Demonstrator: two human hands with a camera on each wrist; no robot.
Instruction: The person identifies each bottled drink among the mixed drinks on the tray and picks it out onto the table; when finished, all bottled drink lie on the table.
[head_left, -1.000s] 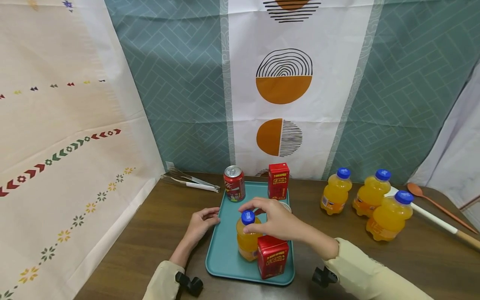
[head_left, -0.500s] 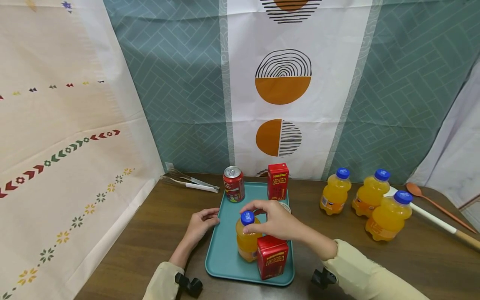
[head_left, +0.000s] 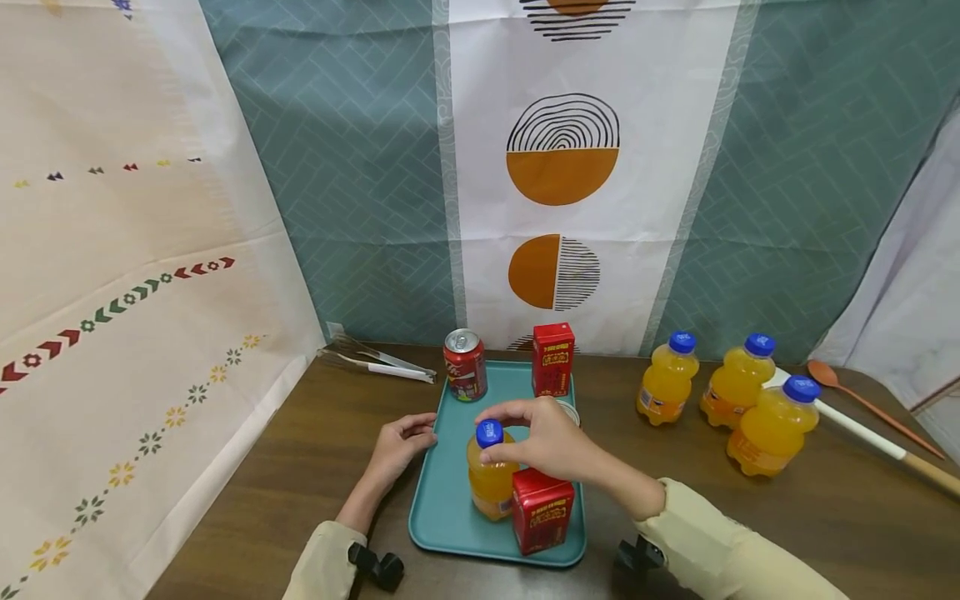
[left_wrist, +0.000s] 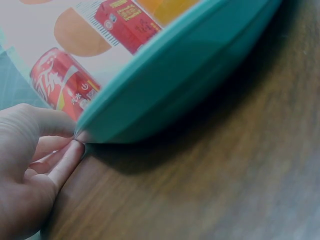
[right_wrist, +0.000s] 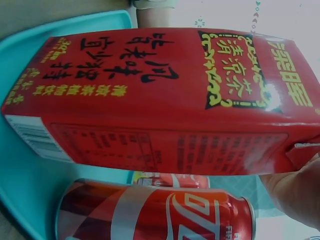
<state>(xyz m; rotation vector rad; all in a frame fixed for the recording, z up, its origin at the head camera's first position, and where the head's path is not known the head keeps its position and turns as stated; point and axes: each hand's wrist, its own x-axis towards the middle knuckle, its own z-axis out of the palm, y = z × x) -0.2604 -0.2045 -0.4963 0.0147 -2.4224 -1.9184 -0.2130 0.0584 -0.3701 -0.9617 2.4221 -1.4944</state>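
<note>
My right hand [head_left: 551, 437] holds a small bottle of orange drink [head_left: 489, 483] from above, thumb and fingers around its top by the blue cap. The bottle is upright over a teal tray [head_left: 442, 537], left of a red drink carton [head_left: 542, 515]. That carton fills much of the right wrist view, with a cola can [right_wrist: 155, 212] beside it. In the head view this can is mostly hidden behind my right hand. At the tray's left edge, my left hand [head_left: 399, 450] pinches the rim between thumb and fingers, as the left wrist view shows.
Another red carton [head_left: 553, 360] and a cola can [head_left: 466, 367] stand at the tray's far end. Right of the tray are three orange drink bottles [head_left: 667, 379], a long white-and-wood utensil [head_left: 862, 427] and an orange spoon [head_left: 885, 408]. Tongs [head_left: 386, 365] lie at the back left.
</note>
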